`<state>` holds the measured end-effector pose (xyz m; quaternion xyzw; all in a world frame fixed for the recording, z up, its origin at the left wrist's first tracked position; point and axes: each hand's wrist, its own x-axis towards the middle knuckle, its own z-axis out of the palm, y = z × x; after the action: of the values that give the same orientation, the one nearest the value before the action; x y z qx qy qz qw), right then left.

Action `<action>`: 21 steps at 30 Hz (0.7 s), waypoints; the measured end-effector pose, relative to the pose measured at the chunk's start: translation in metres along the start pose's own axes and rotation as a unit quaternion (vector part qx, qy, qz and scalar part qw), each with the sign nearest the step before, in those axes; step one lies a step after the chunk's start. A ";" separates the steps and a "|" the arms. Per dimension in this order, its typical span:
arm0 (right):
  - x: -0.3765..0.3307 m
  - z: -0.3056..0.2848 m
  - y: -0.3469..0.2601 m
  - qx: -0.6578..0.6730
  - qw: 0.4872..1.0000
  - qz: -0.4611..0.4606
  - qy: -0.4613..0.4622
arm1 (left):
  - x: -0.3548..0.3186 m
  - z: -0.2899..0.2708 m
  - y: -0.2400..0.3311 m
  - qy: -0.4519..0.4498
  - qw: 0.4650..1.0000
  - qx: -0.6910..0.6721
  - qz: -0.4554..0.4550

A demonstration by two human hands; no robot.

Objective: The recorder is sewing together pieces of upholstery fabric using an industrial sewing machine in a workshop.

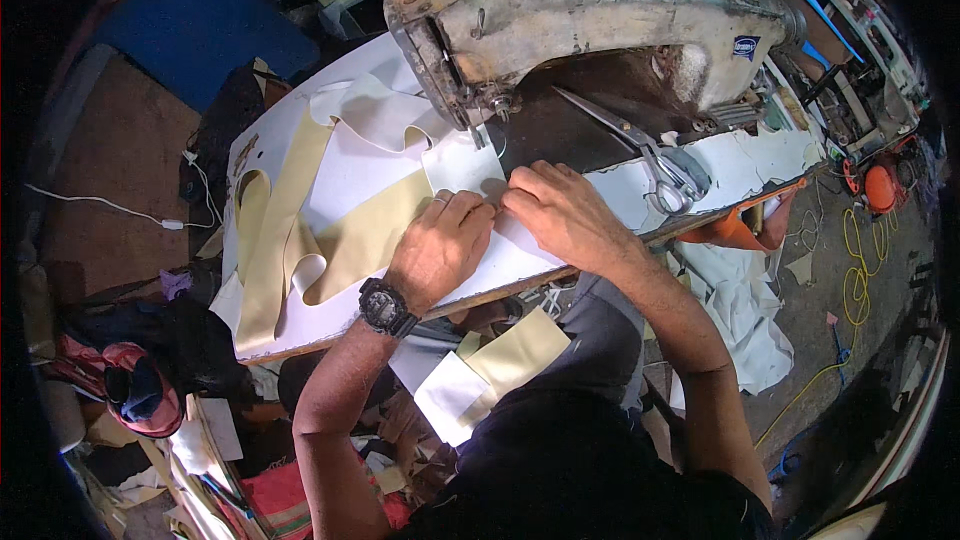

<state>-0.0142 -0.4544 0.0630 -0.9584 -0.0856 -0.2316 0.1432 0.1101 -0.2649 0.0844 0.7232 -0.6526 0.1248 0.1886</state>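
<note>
A worn sewing machine (580,15) stands on a white table (330,180). Below its needle lies a white piece of leatherette-like material (462,162), joined or laid next to a long yellow-beige strip (375,223) that loops over the table's left part. My left hand (450,240), with a black watch on its wrist, has its fingers curled on the near edge of this white piece. Close beside it, my right hand (562,208) is also closed at that edge, fingertips down. What exactly the fingertips pinch is hidden beneath them.
Large metal scissors (650,155) lie on the machine bed, right of my right hand. Beige and white pieces (495,365) rest on my lap. White material (735,315) is heaped on the floor at right, near a yellow cord (858,270). Scraps and bags crowd the lower left.
</note>
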 end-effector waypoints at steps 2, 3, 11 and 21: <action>-0.001 0.002 0.001 -0.008 1.000 -0.003 0.006 | 0.001 0.002 -0.001 -0.007 1.000 0.002 0.009; -0.001 0.002 0.001 -0.009 1.000 -0.003 0.005 | 0.000 0.003 -0.001 -0.014 1.000 0.017 0.010; -0.003 -0.005 -0.004 0.008 1.000 -0.004 0.008 | -0.005 0.000 0.003 -0.027 0.999 0.019 0.009; 0.000 -0.012 0.007 0.128 0.992 0.001 -0.014 | -0.005 -0.002 -0.006 -0.035 0.999 0.020 0.029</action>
<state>-0.0178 -0.4651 0.0717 -0.9354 -0.1158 -0.2054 0.2634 0.1156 -0.2586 0.0836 0.7118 -0.6765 0.1181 0.1472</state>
